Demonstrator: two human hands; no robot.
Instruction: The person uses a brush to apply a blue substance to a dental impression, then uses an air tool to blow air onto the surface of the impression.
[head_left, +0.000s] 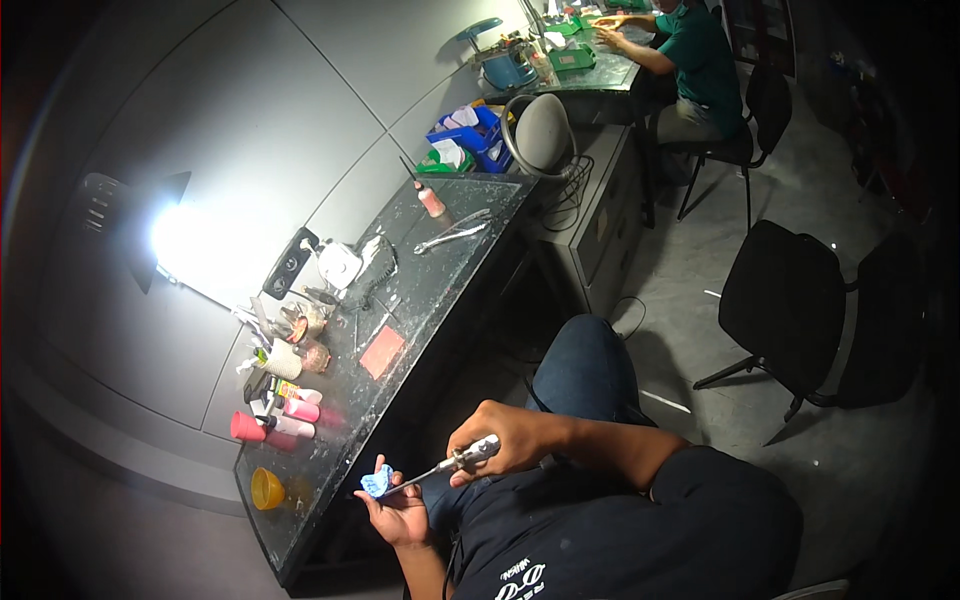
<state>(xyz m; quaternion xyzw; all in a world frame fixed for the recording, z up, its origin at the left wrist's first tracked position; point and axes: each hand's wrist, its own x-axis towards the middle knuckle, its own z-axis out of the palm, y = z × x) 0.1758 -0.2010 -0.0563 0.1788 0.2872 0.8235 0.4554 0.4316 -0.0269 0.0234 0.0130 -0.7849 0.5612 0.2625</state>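
Beside a dark, cluttered workbench (440,270) along a grey wall lit by a glaring lamp (175,240), the left hand (398,505) pinches a small blue piece (377,483) while the right hand (500,445) grips a metal handpiece (445,468) against it.

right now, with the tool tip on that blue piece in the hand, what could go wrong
1. The right hand aims the slim metal handpiece at the small blue piece pinched in the left hand; a slip could jab the fingers.
2. The work is held off the dark workbench, over the lap, so a dropped piece may fall to the floor.
3. The bright lamp sits far from the hands, leaving them dim.
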